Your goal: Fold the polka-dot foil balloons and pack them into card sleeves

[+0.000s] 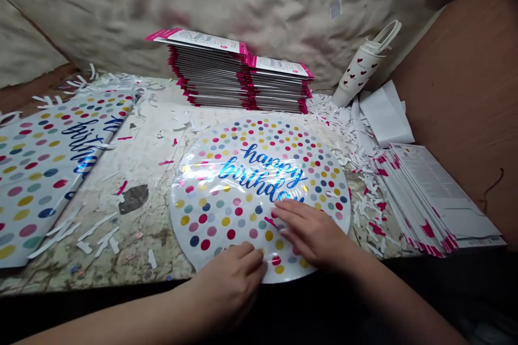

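A flat round balloon (238, 205) lies on the worktable, white with coloured dots and "happy birthday" in shiny blue letters. At its near edge is my left hand (232, 280), with fingers curled closed on the rim; the thumb side is partly hidden. My right hand (313, 232) rests on the balloon's lower right part, fingers stretched out over the end of the lettering. A small pink paper scrap (270, 221) lies by the right fingertips. On the left, more dotted balloon sheets (36, 172) lie flat with the same blue lettering.
Stacks of pink-edged packets (214, 75) stand at the back. A white tumbler with hearts (358, 73) leans at the back right. Pink-edged cards (437, 199) lie fanned along the right side. White paper strips (348, 124) litter the worktable (154, 242).
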